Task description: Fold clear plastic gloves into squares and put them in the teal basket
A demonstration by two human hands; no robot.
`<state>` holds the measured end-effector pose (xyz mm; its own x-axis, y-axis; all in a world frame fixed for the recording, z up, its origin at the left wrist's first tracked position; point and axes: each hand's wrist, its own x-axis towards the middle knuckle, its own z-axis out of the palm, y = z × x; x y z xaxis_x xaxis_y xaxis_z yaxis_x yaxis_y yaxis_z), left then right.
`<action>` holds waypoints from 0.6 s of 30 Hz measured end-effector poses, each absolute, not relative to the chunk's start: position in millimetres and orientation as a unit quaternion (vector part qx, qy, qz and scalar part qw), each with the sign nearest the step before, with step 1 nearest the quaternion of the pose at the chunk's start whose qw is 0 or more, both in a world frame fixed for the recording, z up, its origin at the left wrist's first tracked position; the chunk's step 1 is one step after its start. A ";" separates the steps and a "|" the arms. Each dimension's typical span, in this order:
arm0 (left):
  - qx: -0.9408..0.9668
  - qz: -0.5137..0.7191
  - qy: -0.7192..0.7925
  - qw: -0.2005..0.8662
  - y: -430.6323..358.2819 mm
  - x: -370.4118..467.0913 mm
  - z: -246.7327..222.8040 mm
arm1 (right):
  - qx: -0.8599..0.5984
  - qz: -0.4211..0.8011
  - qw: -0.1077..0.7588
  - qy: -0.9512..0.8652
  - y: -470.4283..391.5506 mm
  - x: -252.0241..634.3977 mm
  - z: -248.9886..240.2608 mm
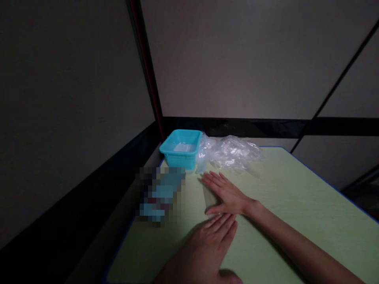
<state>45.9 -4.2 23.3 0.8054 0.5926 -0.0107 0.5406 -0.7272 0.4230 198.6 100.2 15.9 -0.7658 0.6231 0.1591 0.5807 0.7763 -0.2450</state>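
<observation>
A small, flat, see-through piece [209, 199], which looks like a clear plastic bag or film, lies on the pale green table [284, 189]. My right hand [229, 195] rests over it with fingers stretched out flat and the thumb apart, covering much of it. Close to me, my left hand [209, 240] lies with its fingers extended, their tips at the near edge of the piece and touching or nearly touching my right thumb. Neither hand grips anything that I can see. Part of the piece is hidden beneath my fingers.
A turquoise plastic basket [180, 159] with something whitish inside stands at the table's far left corner. Beside it spreads a heap of crumpled clear plastic bags [232, 152]. A blurred-out bluish object [162, 193] lies at the left edge. Walls border the left and far sides.
</observation>
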 end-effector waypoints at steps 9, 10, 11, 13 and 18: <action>0.926 0.063 0.305 0.214 -4.0 46.9 24.6 | -0.368 0.095 0.137 -0.915 124.5 193.8 5.2; 0.926 0.062 0.305 0.213 -4.0 47.2 24.3 | -0.372 0.092 0.141 -0.913 126.9 193.2 4.8; 0.926 0.062 0.305 0.213 -4.0 47.5 24.0 | -0.375 0.089 0.145 -0.911 129.4 192.6 4.5; 0.927 0.063 0.304 0.211 -3.9 47.8 23.1 | -0.380 0.085 0.153 -0.908 134.6 191.3 3.8; 0.927 0.066 0.306 0.207 -3.3 47.6 20.1 | -0.394 0.079 0.158 -0.902 147.3 188.9 1.9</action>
